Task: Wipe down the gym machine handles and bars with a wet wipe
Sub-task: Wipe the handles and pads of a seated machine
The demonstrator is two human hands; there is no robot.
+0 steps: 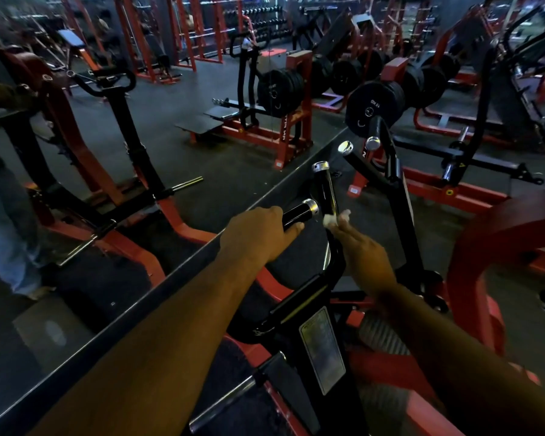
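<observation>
While the left hand (258,234) wraps around the lower black handle (298,213), its fingers curl fully over the grip and its thumb tip shows beneath, near the chrome end cap (311,206). That hand is clamped tight on the handle, the forearm reaching in from the bottom left. To its right, the right hand (364,250) stretches forward with fingers extended and held together, pinching a small white wet wipe (335,218) at the fingertips. This wipe is bunched up and pressed against the lower part of the upright black handle (325,190), which rises to its own chrome cap just above. Both handles branch from the same black bar (334,265) of a red-framed machine (472,247) beneath the arms. Directly to the left runs a large mirror (107,190), its lower edge slanting across the view. Beyond the handles sit black weight plates (372,110) on another machine
</observation>
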